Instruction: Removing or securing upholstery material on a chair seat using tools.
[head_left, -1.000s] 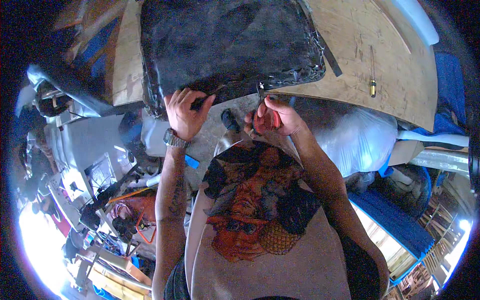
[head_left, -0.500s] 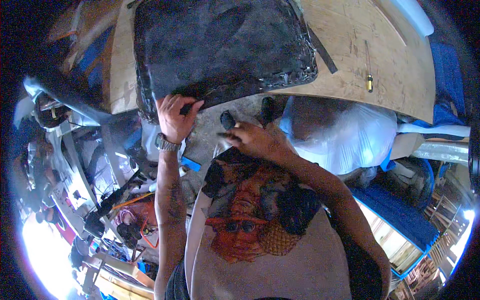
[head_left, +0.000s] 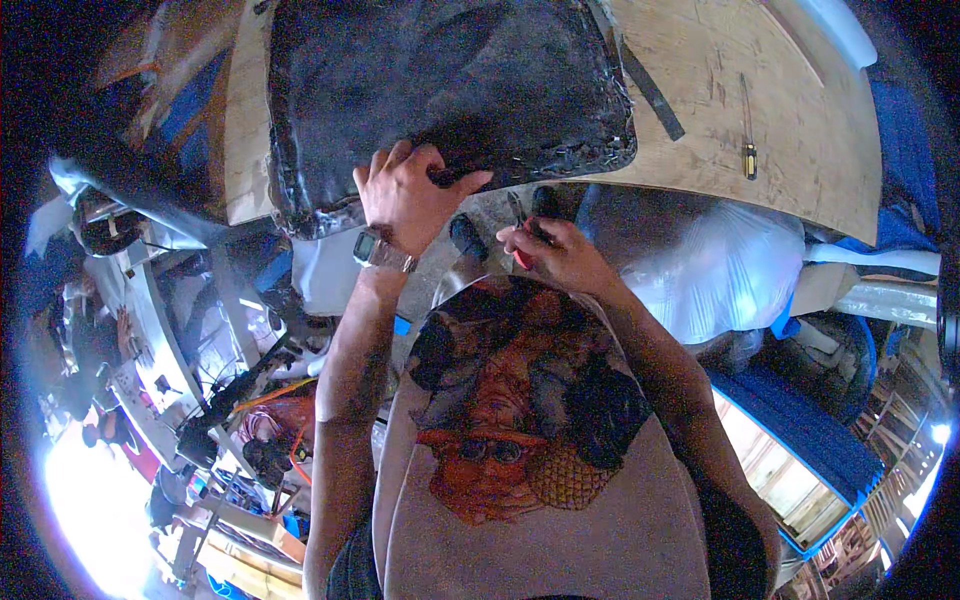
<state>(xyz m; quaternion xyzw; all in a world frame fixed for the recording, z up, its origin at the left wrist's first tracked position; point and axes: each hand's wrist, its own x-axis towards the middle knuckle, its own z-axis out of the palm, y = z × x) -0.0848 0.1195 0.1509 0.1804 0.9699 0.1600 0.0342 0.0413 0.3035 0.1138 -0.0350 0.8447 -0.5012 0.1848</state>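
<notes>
A black upholstered seat panel (head_left: pixel 440 80), rounded at its corners and ragged along its rim, lies on the wooden tabletop ahead of me. My left hand (head_left: pixel 408 200) rests on its near edge, fingers and thumb apart over the black covering. Small pale bits, too fine to name surely, dot the panel's rim. Just below that edge, to the right of the left hand, my right hand (head_left: pixel 560 255) is closed around red-handled pliers (head_left: pixel 522 258). Their dark tip points up toward the panel without touching it; most of the handle is hidden by my fingers.
On the wooden tabletop (head_left: pixel 800 180) lie a dark flat strip (head_left: pixel 655 95) and a screwdriver (head_left: pixel 750 160) with a yellow-and-black handle. A plastic-wrapped bundle (head_left: pixel 700 270) sits below the table's right part. Cluttered equipment and metal frames (head_left: pixel 150 340) stand at the left.
My left hand has slid right along the panel's near edge, its pinch loosened to spread fingers. The right hand has moved right and slightly up, with the pliers now pointing upward.
</notes>
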